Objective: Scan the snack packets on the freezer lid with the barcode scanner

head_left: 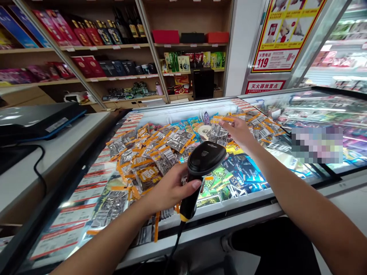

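Note:
My left hand (169, 189) is wrapped round the handle of a black barcode scanner (202, 164) with a yellow band at its base, held over the glass lid of a chest freezer (218, 208). My right hand (239, 130) reaches further back over the lid, fingers stretched out above a heap of orange-and-silver snack packets (149, 152); it touches or hovers just over them and holds nothing I can see. Blue and green packets (237, 172) lie near the scanner.
A grey counter (57, 149) with a black device and cable stands on the left. Wooden shelves (114, 46) of boxed goods line the back wall. A second glass-topped freezer (329, 110) runs to the right. A red and yellow poster (283, 30) hangs above.

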Demonstrator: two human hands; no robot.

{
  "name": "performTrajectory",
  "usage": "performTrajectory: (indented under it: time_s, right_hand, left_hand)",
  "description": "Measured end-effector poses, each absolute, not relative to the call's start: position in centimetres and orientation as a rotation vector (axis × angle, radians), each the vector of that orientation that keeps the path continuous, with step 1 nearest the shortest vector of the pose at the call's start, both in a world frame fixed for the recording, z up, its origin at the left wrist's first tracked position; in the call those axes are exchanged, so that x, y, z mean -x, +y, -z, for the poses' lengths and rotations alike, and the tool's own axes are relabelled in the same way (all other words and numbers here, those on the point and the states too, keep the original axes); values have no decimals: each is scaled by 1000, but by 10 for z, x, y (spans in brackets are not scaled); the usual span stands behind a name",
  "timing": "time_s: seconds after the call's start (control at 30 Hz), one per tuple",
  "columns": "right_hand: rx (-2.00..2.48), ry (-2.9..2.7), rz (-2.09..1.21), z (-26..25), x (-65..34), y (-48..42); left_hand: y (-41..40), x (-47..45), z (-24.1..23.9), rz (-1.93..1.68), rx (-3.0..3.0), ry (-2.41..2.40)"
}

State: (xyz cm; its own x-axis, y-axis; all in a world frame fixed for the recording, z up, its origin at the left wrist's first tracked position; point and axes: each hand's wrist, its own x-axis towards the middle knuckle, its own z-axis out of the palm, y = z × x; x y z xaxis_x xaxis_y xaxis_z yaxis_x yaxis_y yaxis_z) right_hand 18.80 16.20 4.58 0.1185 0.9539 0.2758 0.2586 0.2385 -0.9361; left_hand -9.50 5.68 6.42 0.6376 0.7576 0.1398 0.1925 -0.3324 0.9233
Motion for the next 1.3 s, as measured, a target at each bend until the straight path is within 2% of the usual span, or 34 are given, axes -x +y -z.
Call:
performTrajectory:
  time_s: [0.37, 0.47, 0.57, 0.7, 0.77, 0.83, 0.93, 1.0, 1.17, 1.3]
  right_hand:
    - [1275, -1364, -792, -44, -194, 169]
    - [1277, -1331, -735, -46, -206, 173]
    - [1374, -1340, -505, -41, -236, 187]
    - [1650, -1460, 129, -36, -263, 196]
    - [1650, -1472, 334, -42, -253, 186]
    - [1500, -1602, 242, -51, -227, 168]
    - [1198, -2071, -441, -50, -178, 138]
    - [1084, -2284, -655, -38, -155, 127]
    - [1081, -2425, -673, -9, -143, 129]
    - [1130, -2323, -699, -25, -158, 133]
  left_hand:
    - [61, 98, -65, -649, -1783, 735]
    - [64, 102, -64, -730, -1703, 797]
    - [70, 104, -63, -926, -1586, 866]
    - [76, 104, -64, -1168, -1485, 925]
    - [77, 104, -65, -1212, -1460, 937]
    - [77, 103, -66, -1198, -1446, 941]
    - [73, 102, -68, -1108, -1473, 952]
    - [69, 100, -69, -1059, -1507, 945]
    - [62, 96, -72, -1000, -1570, 945]
    - [62, 96, -73, -1006, -1594, 919]
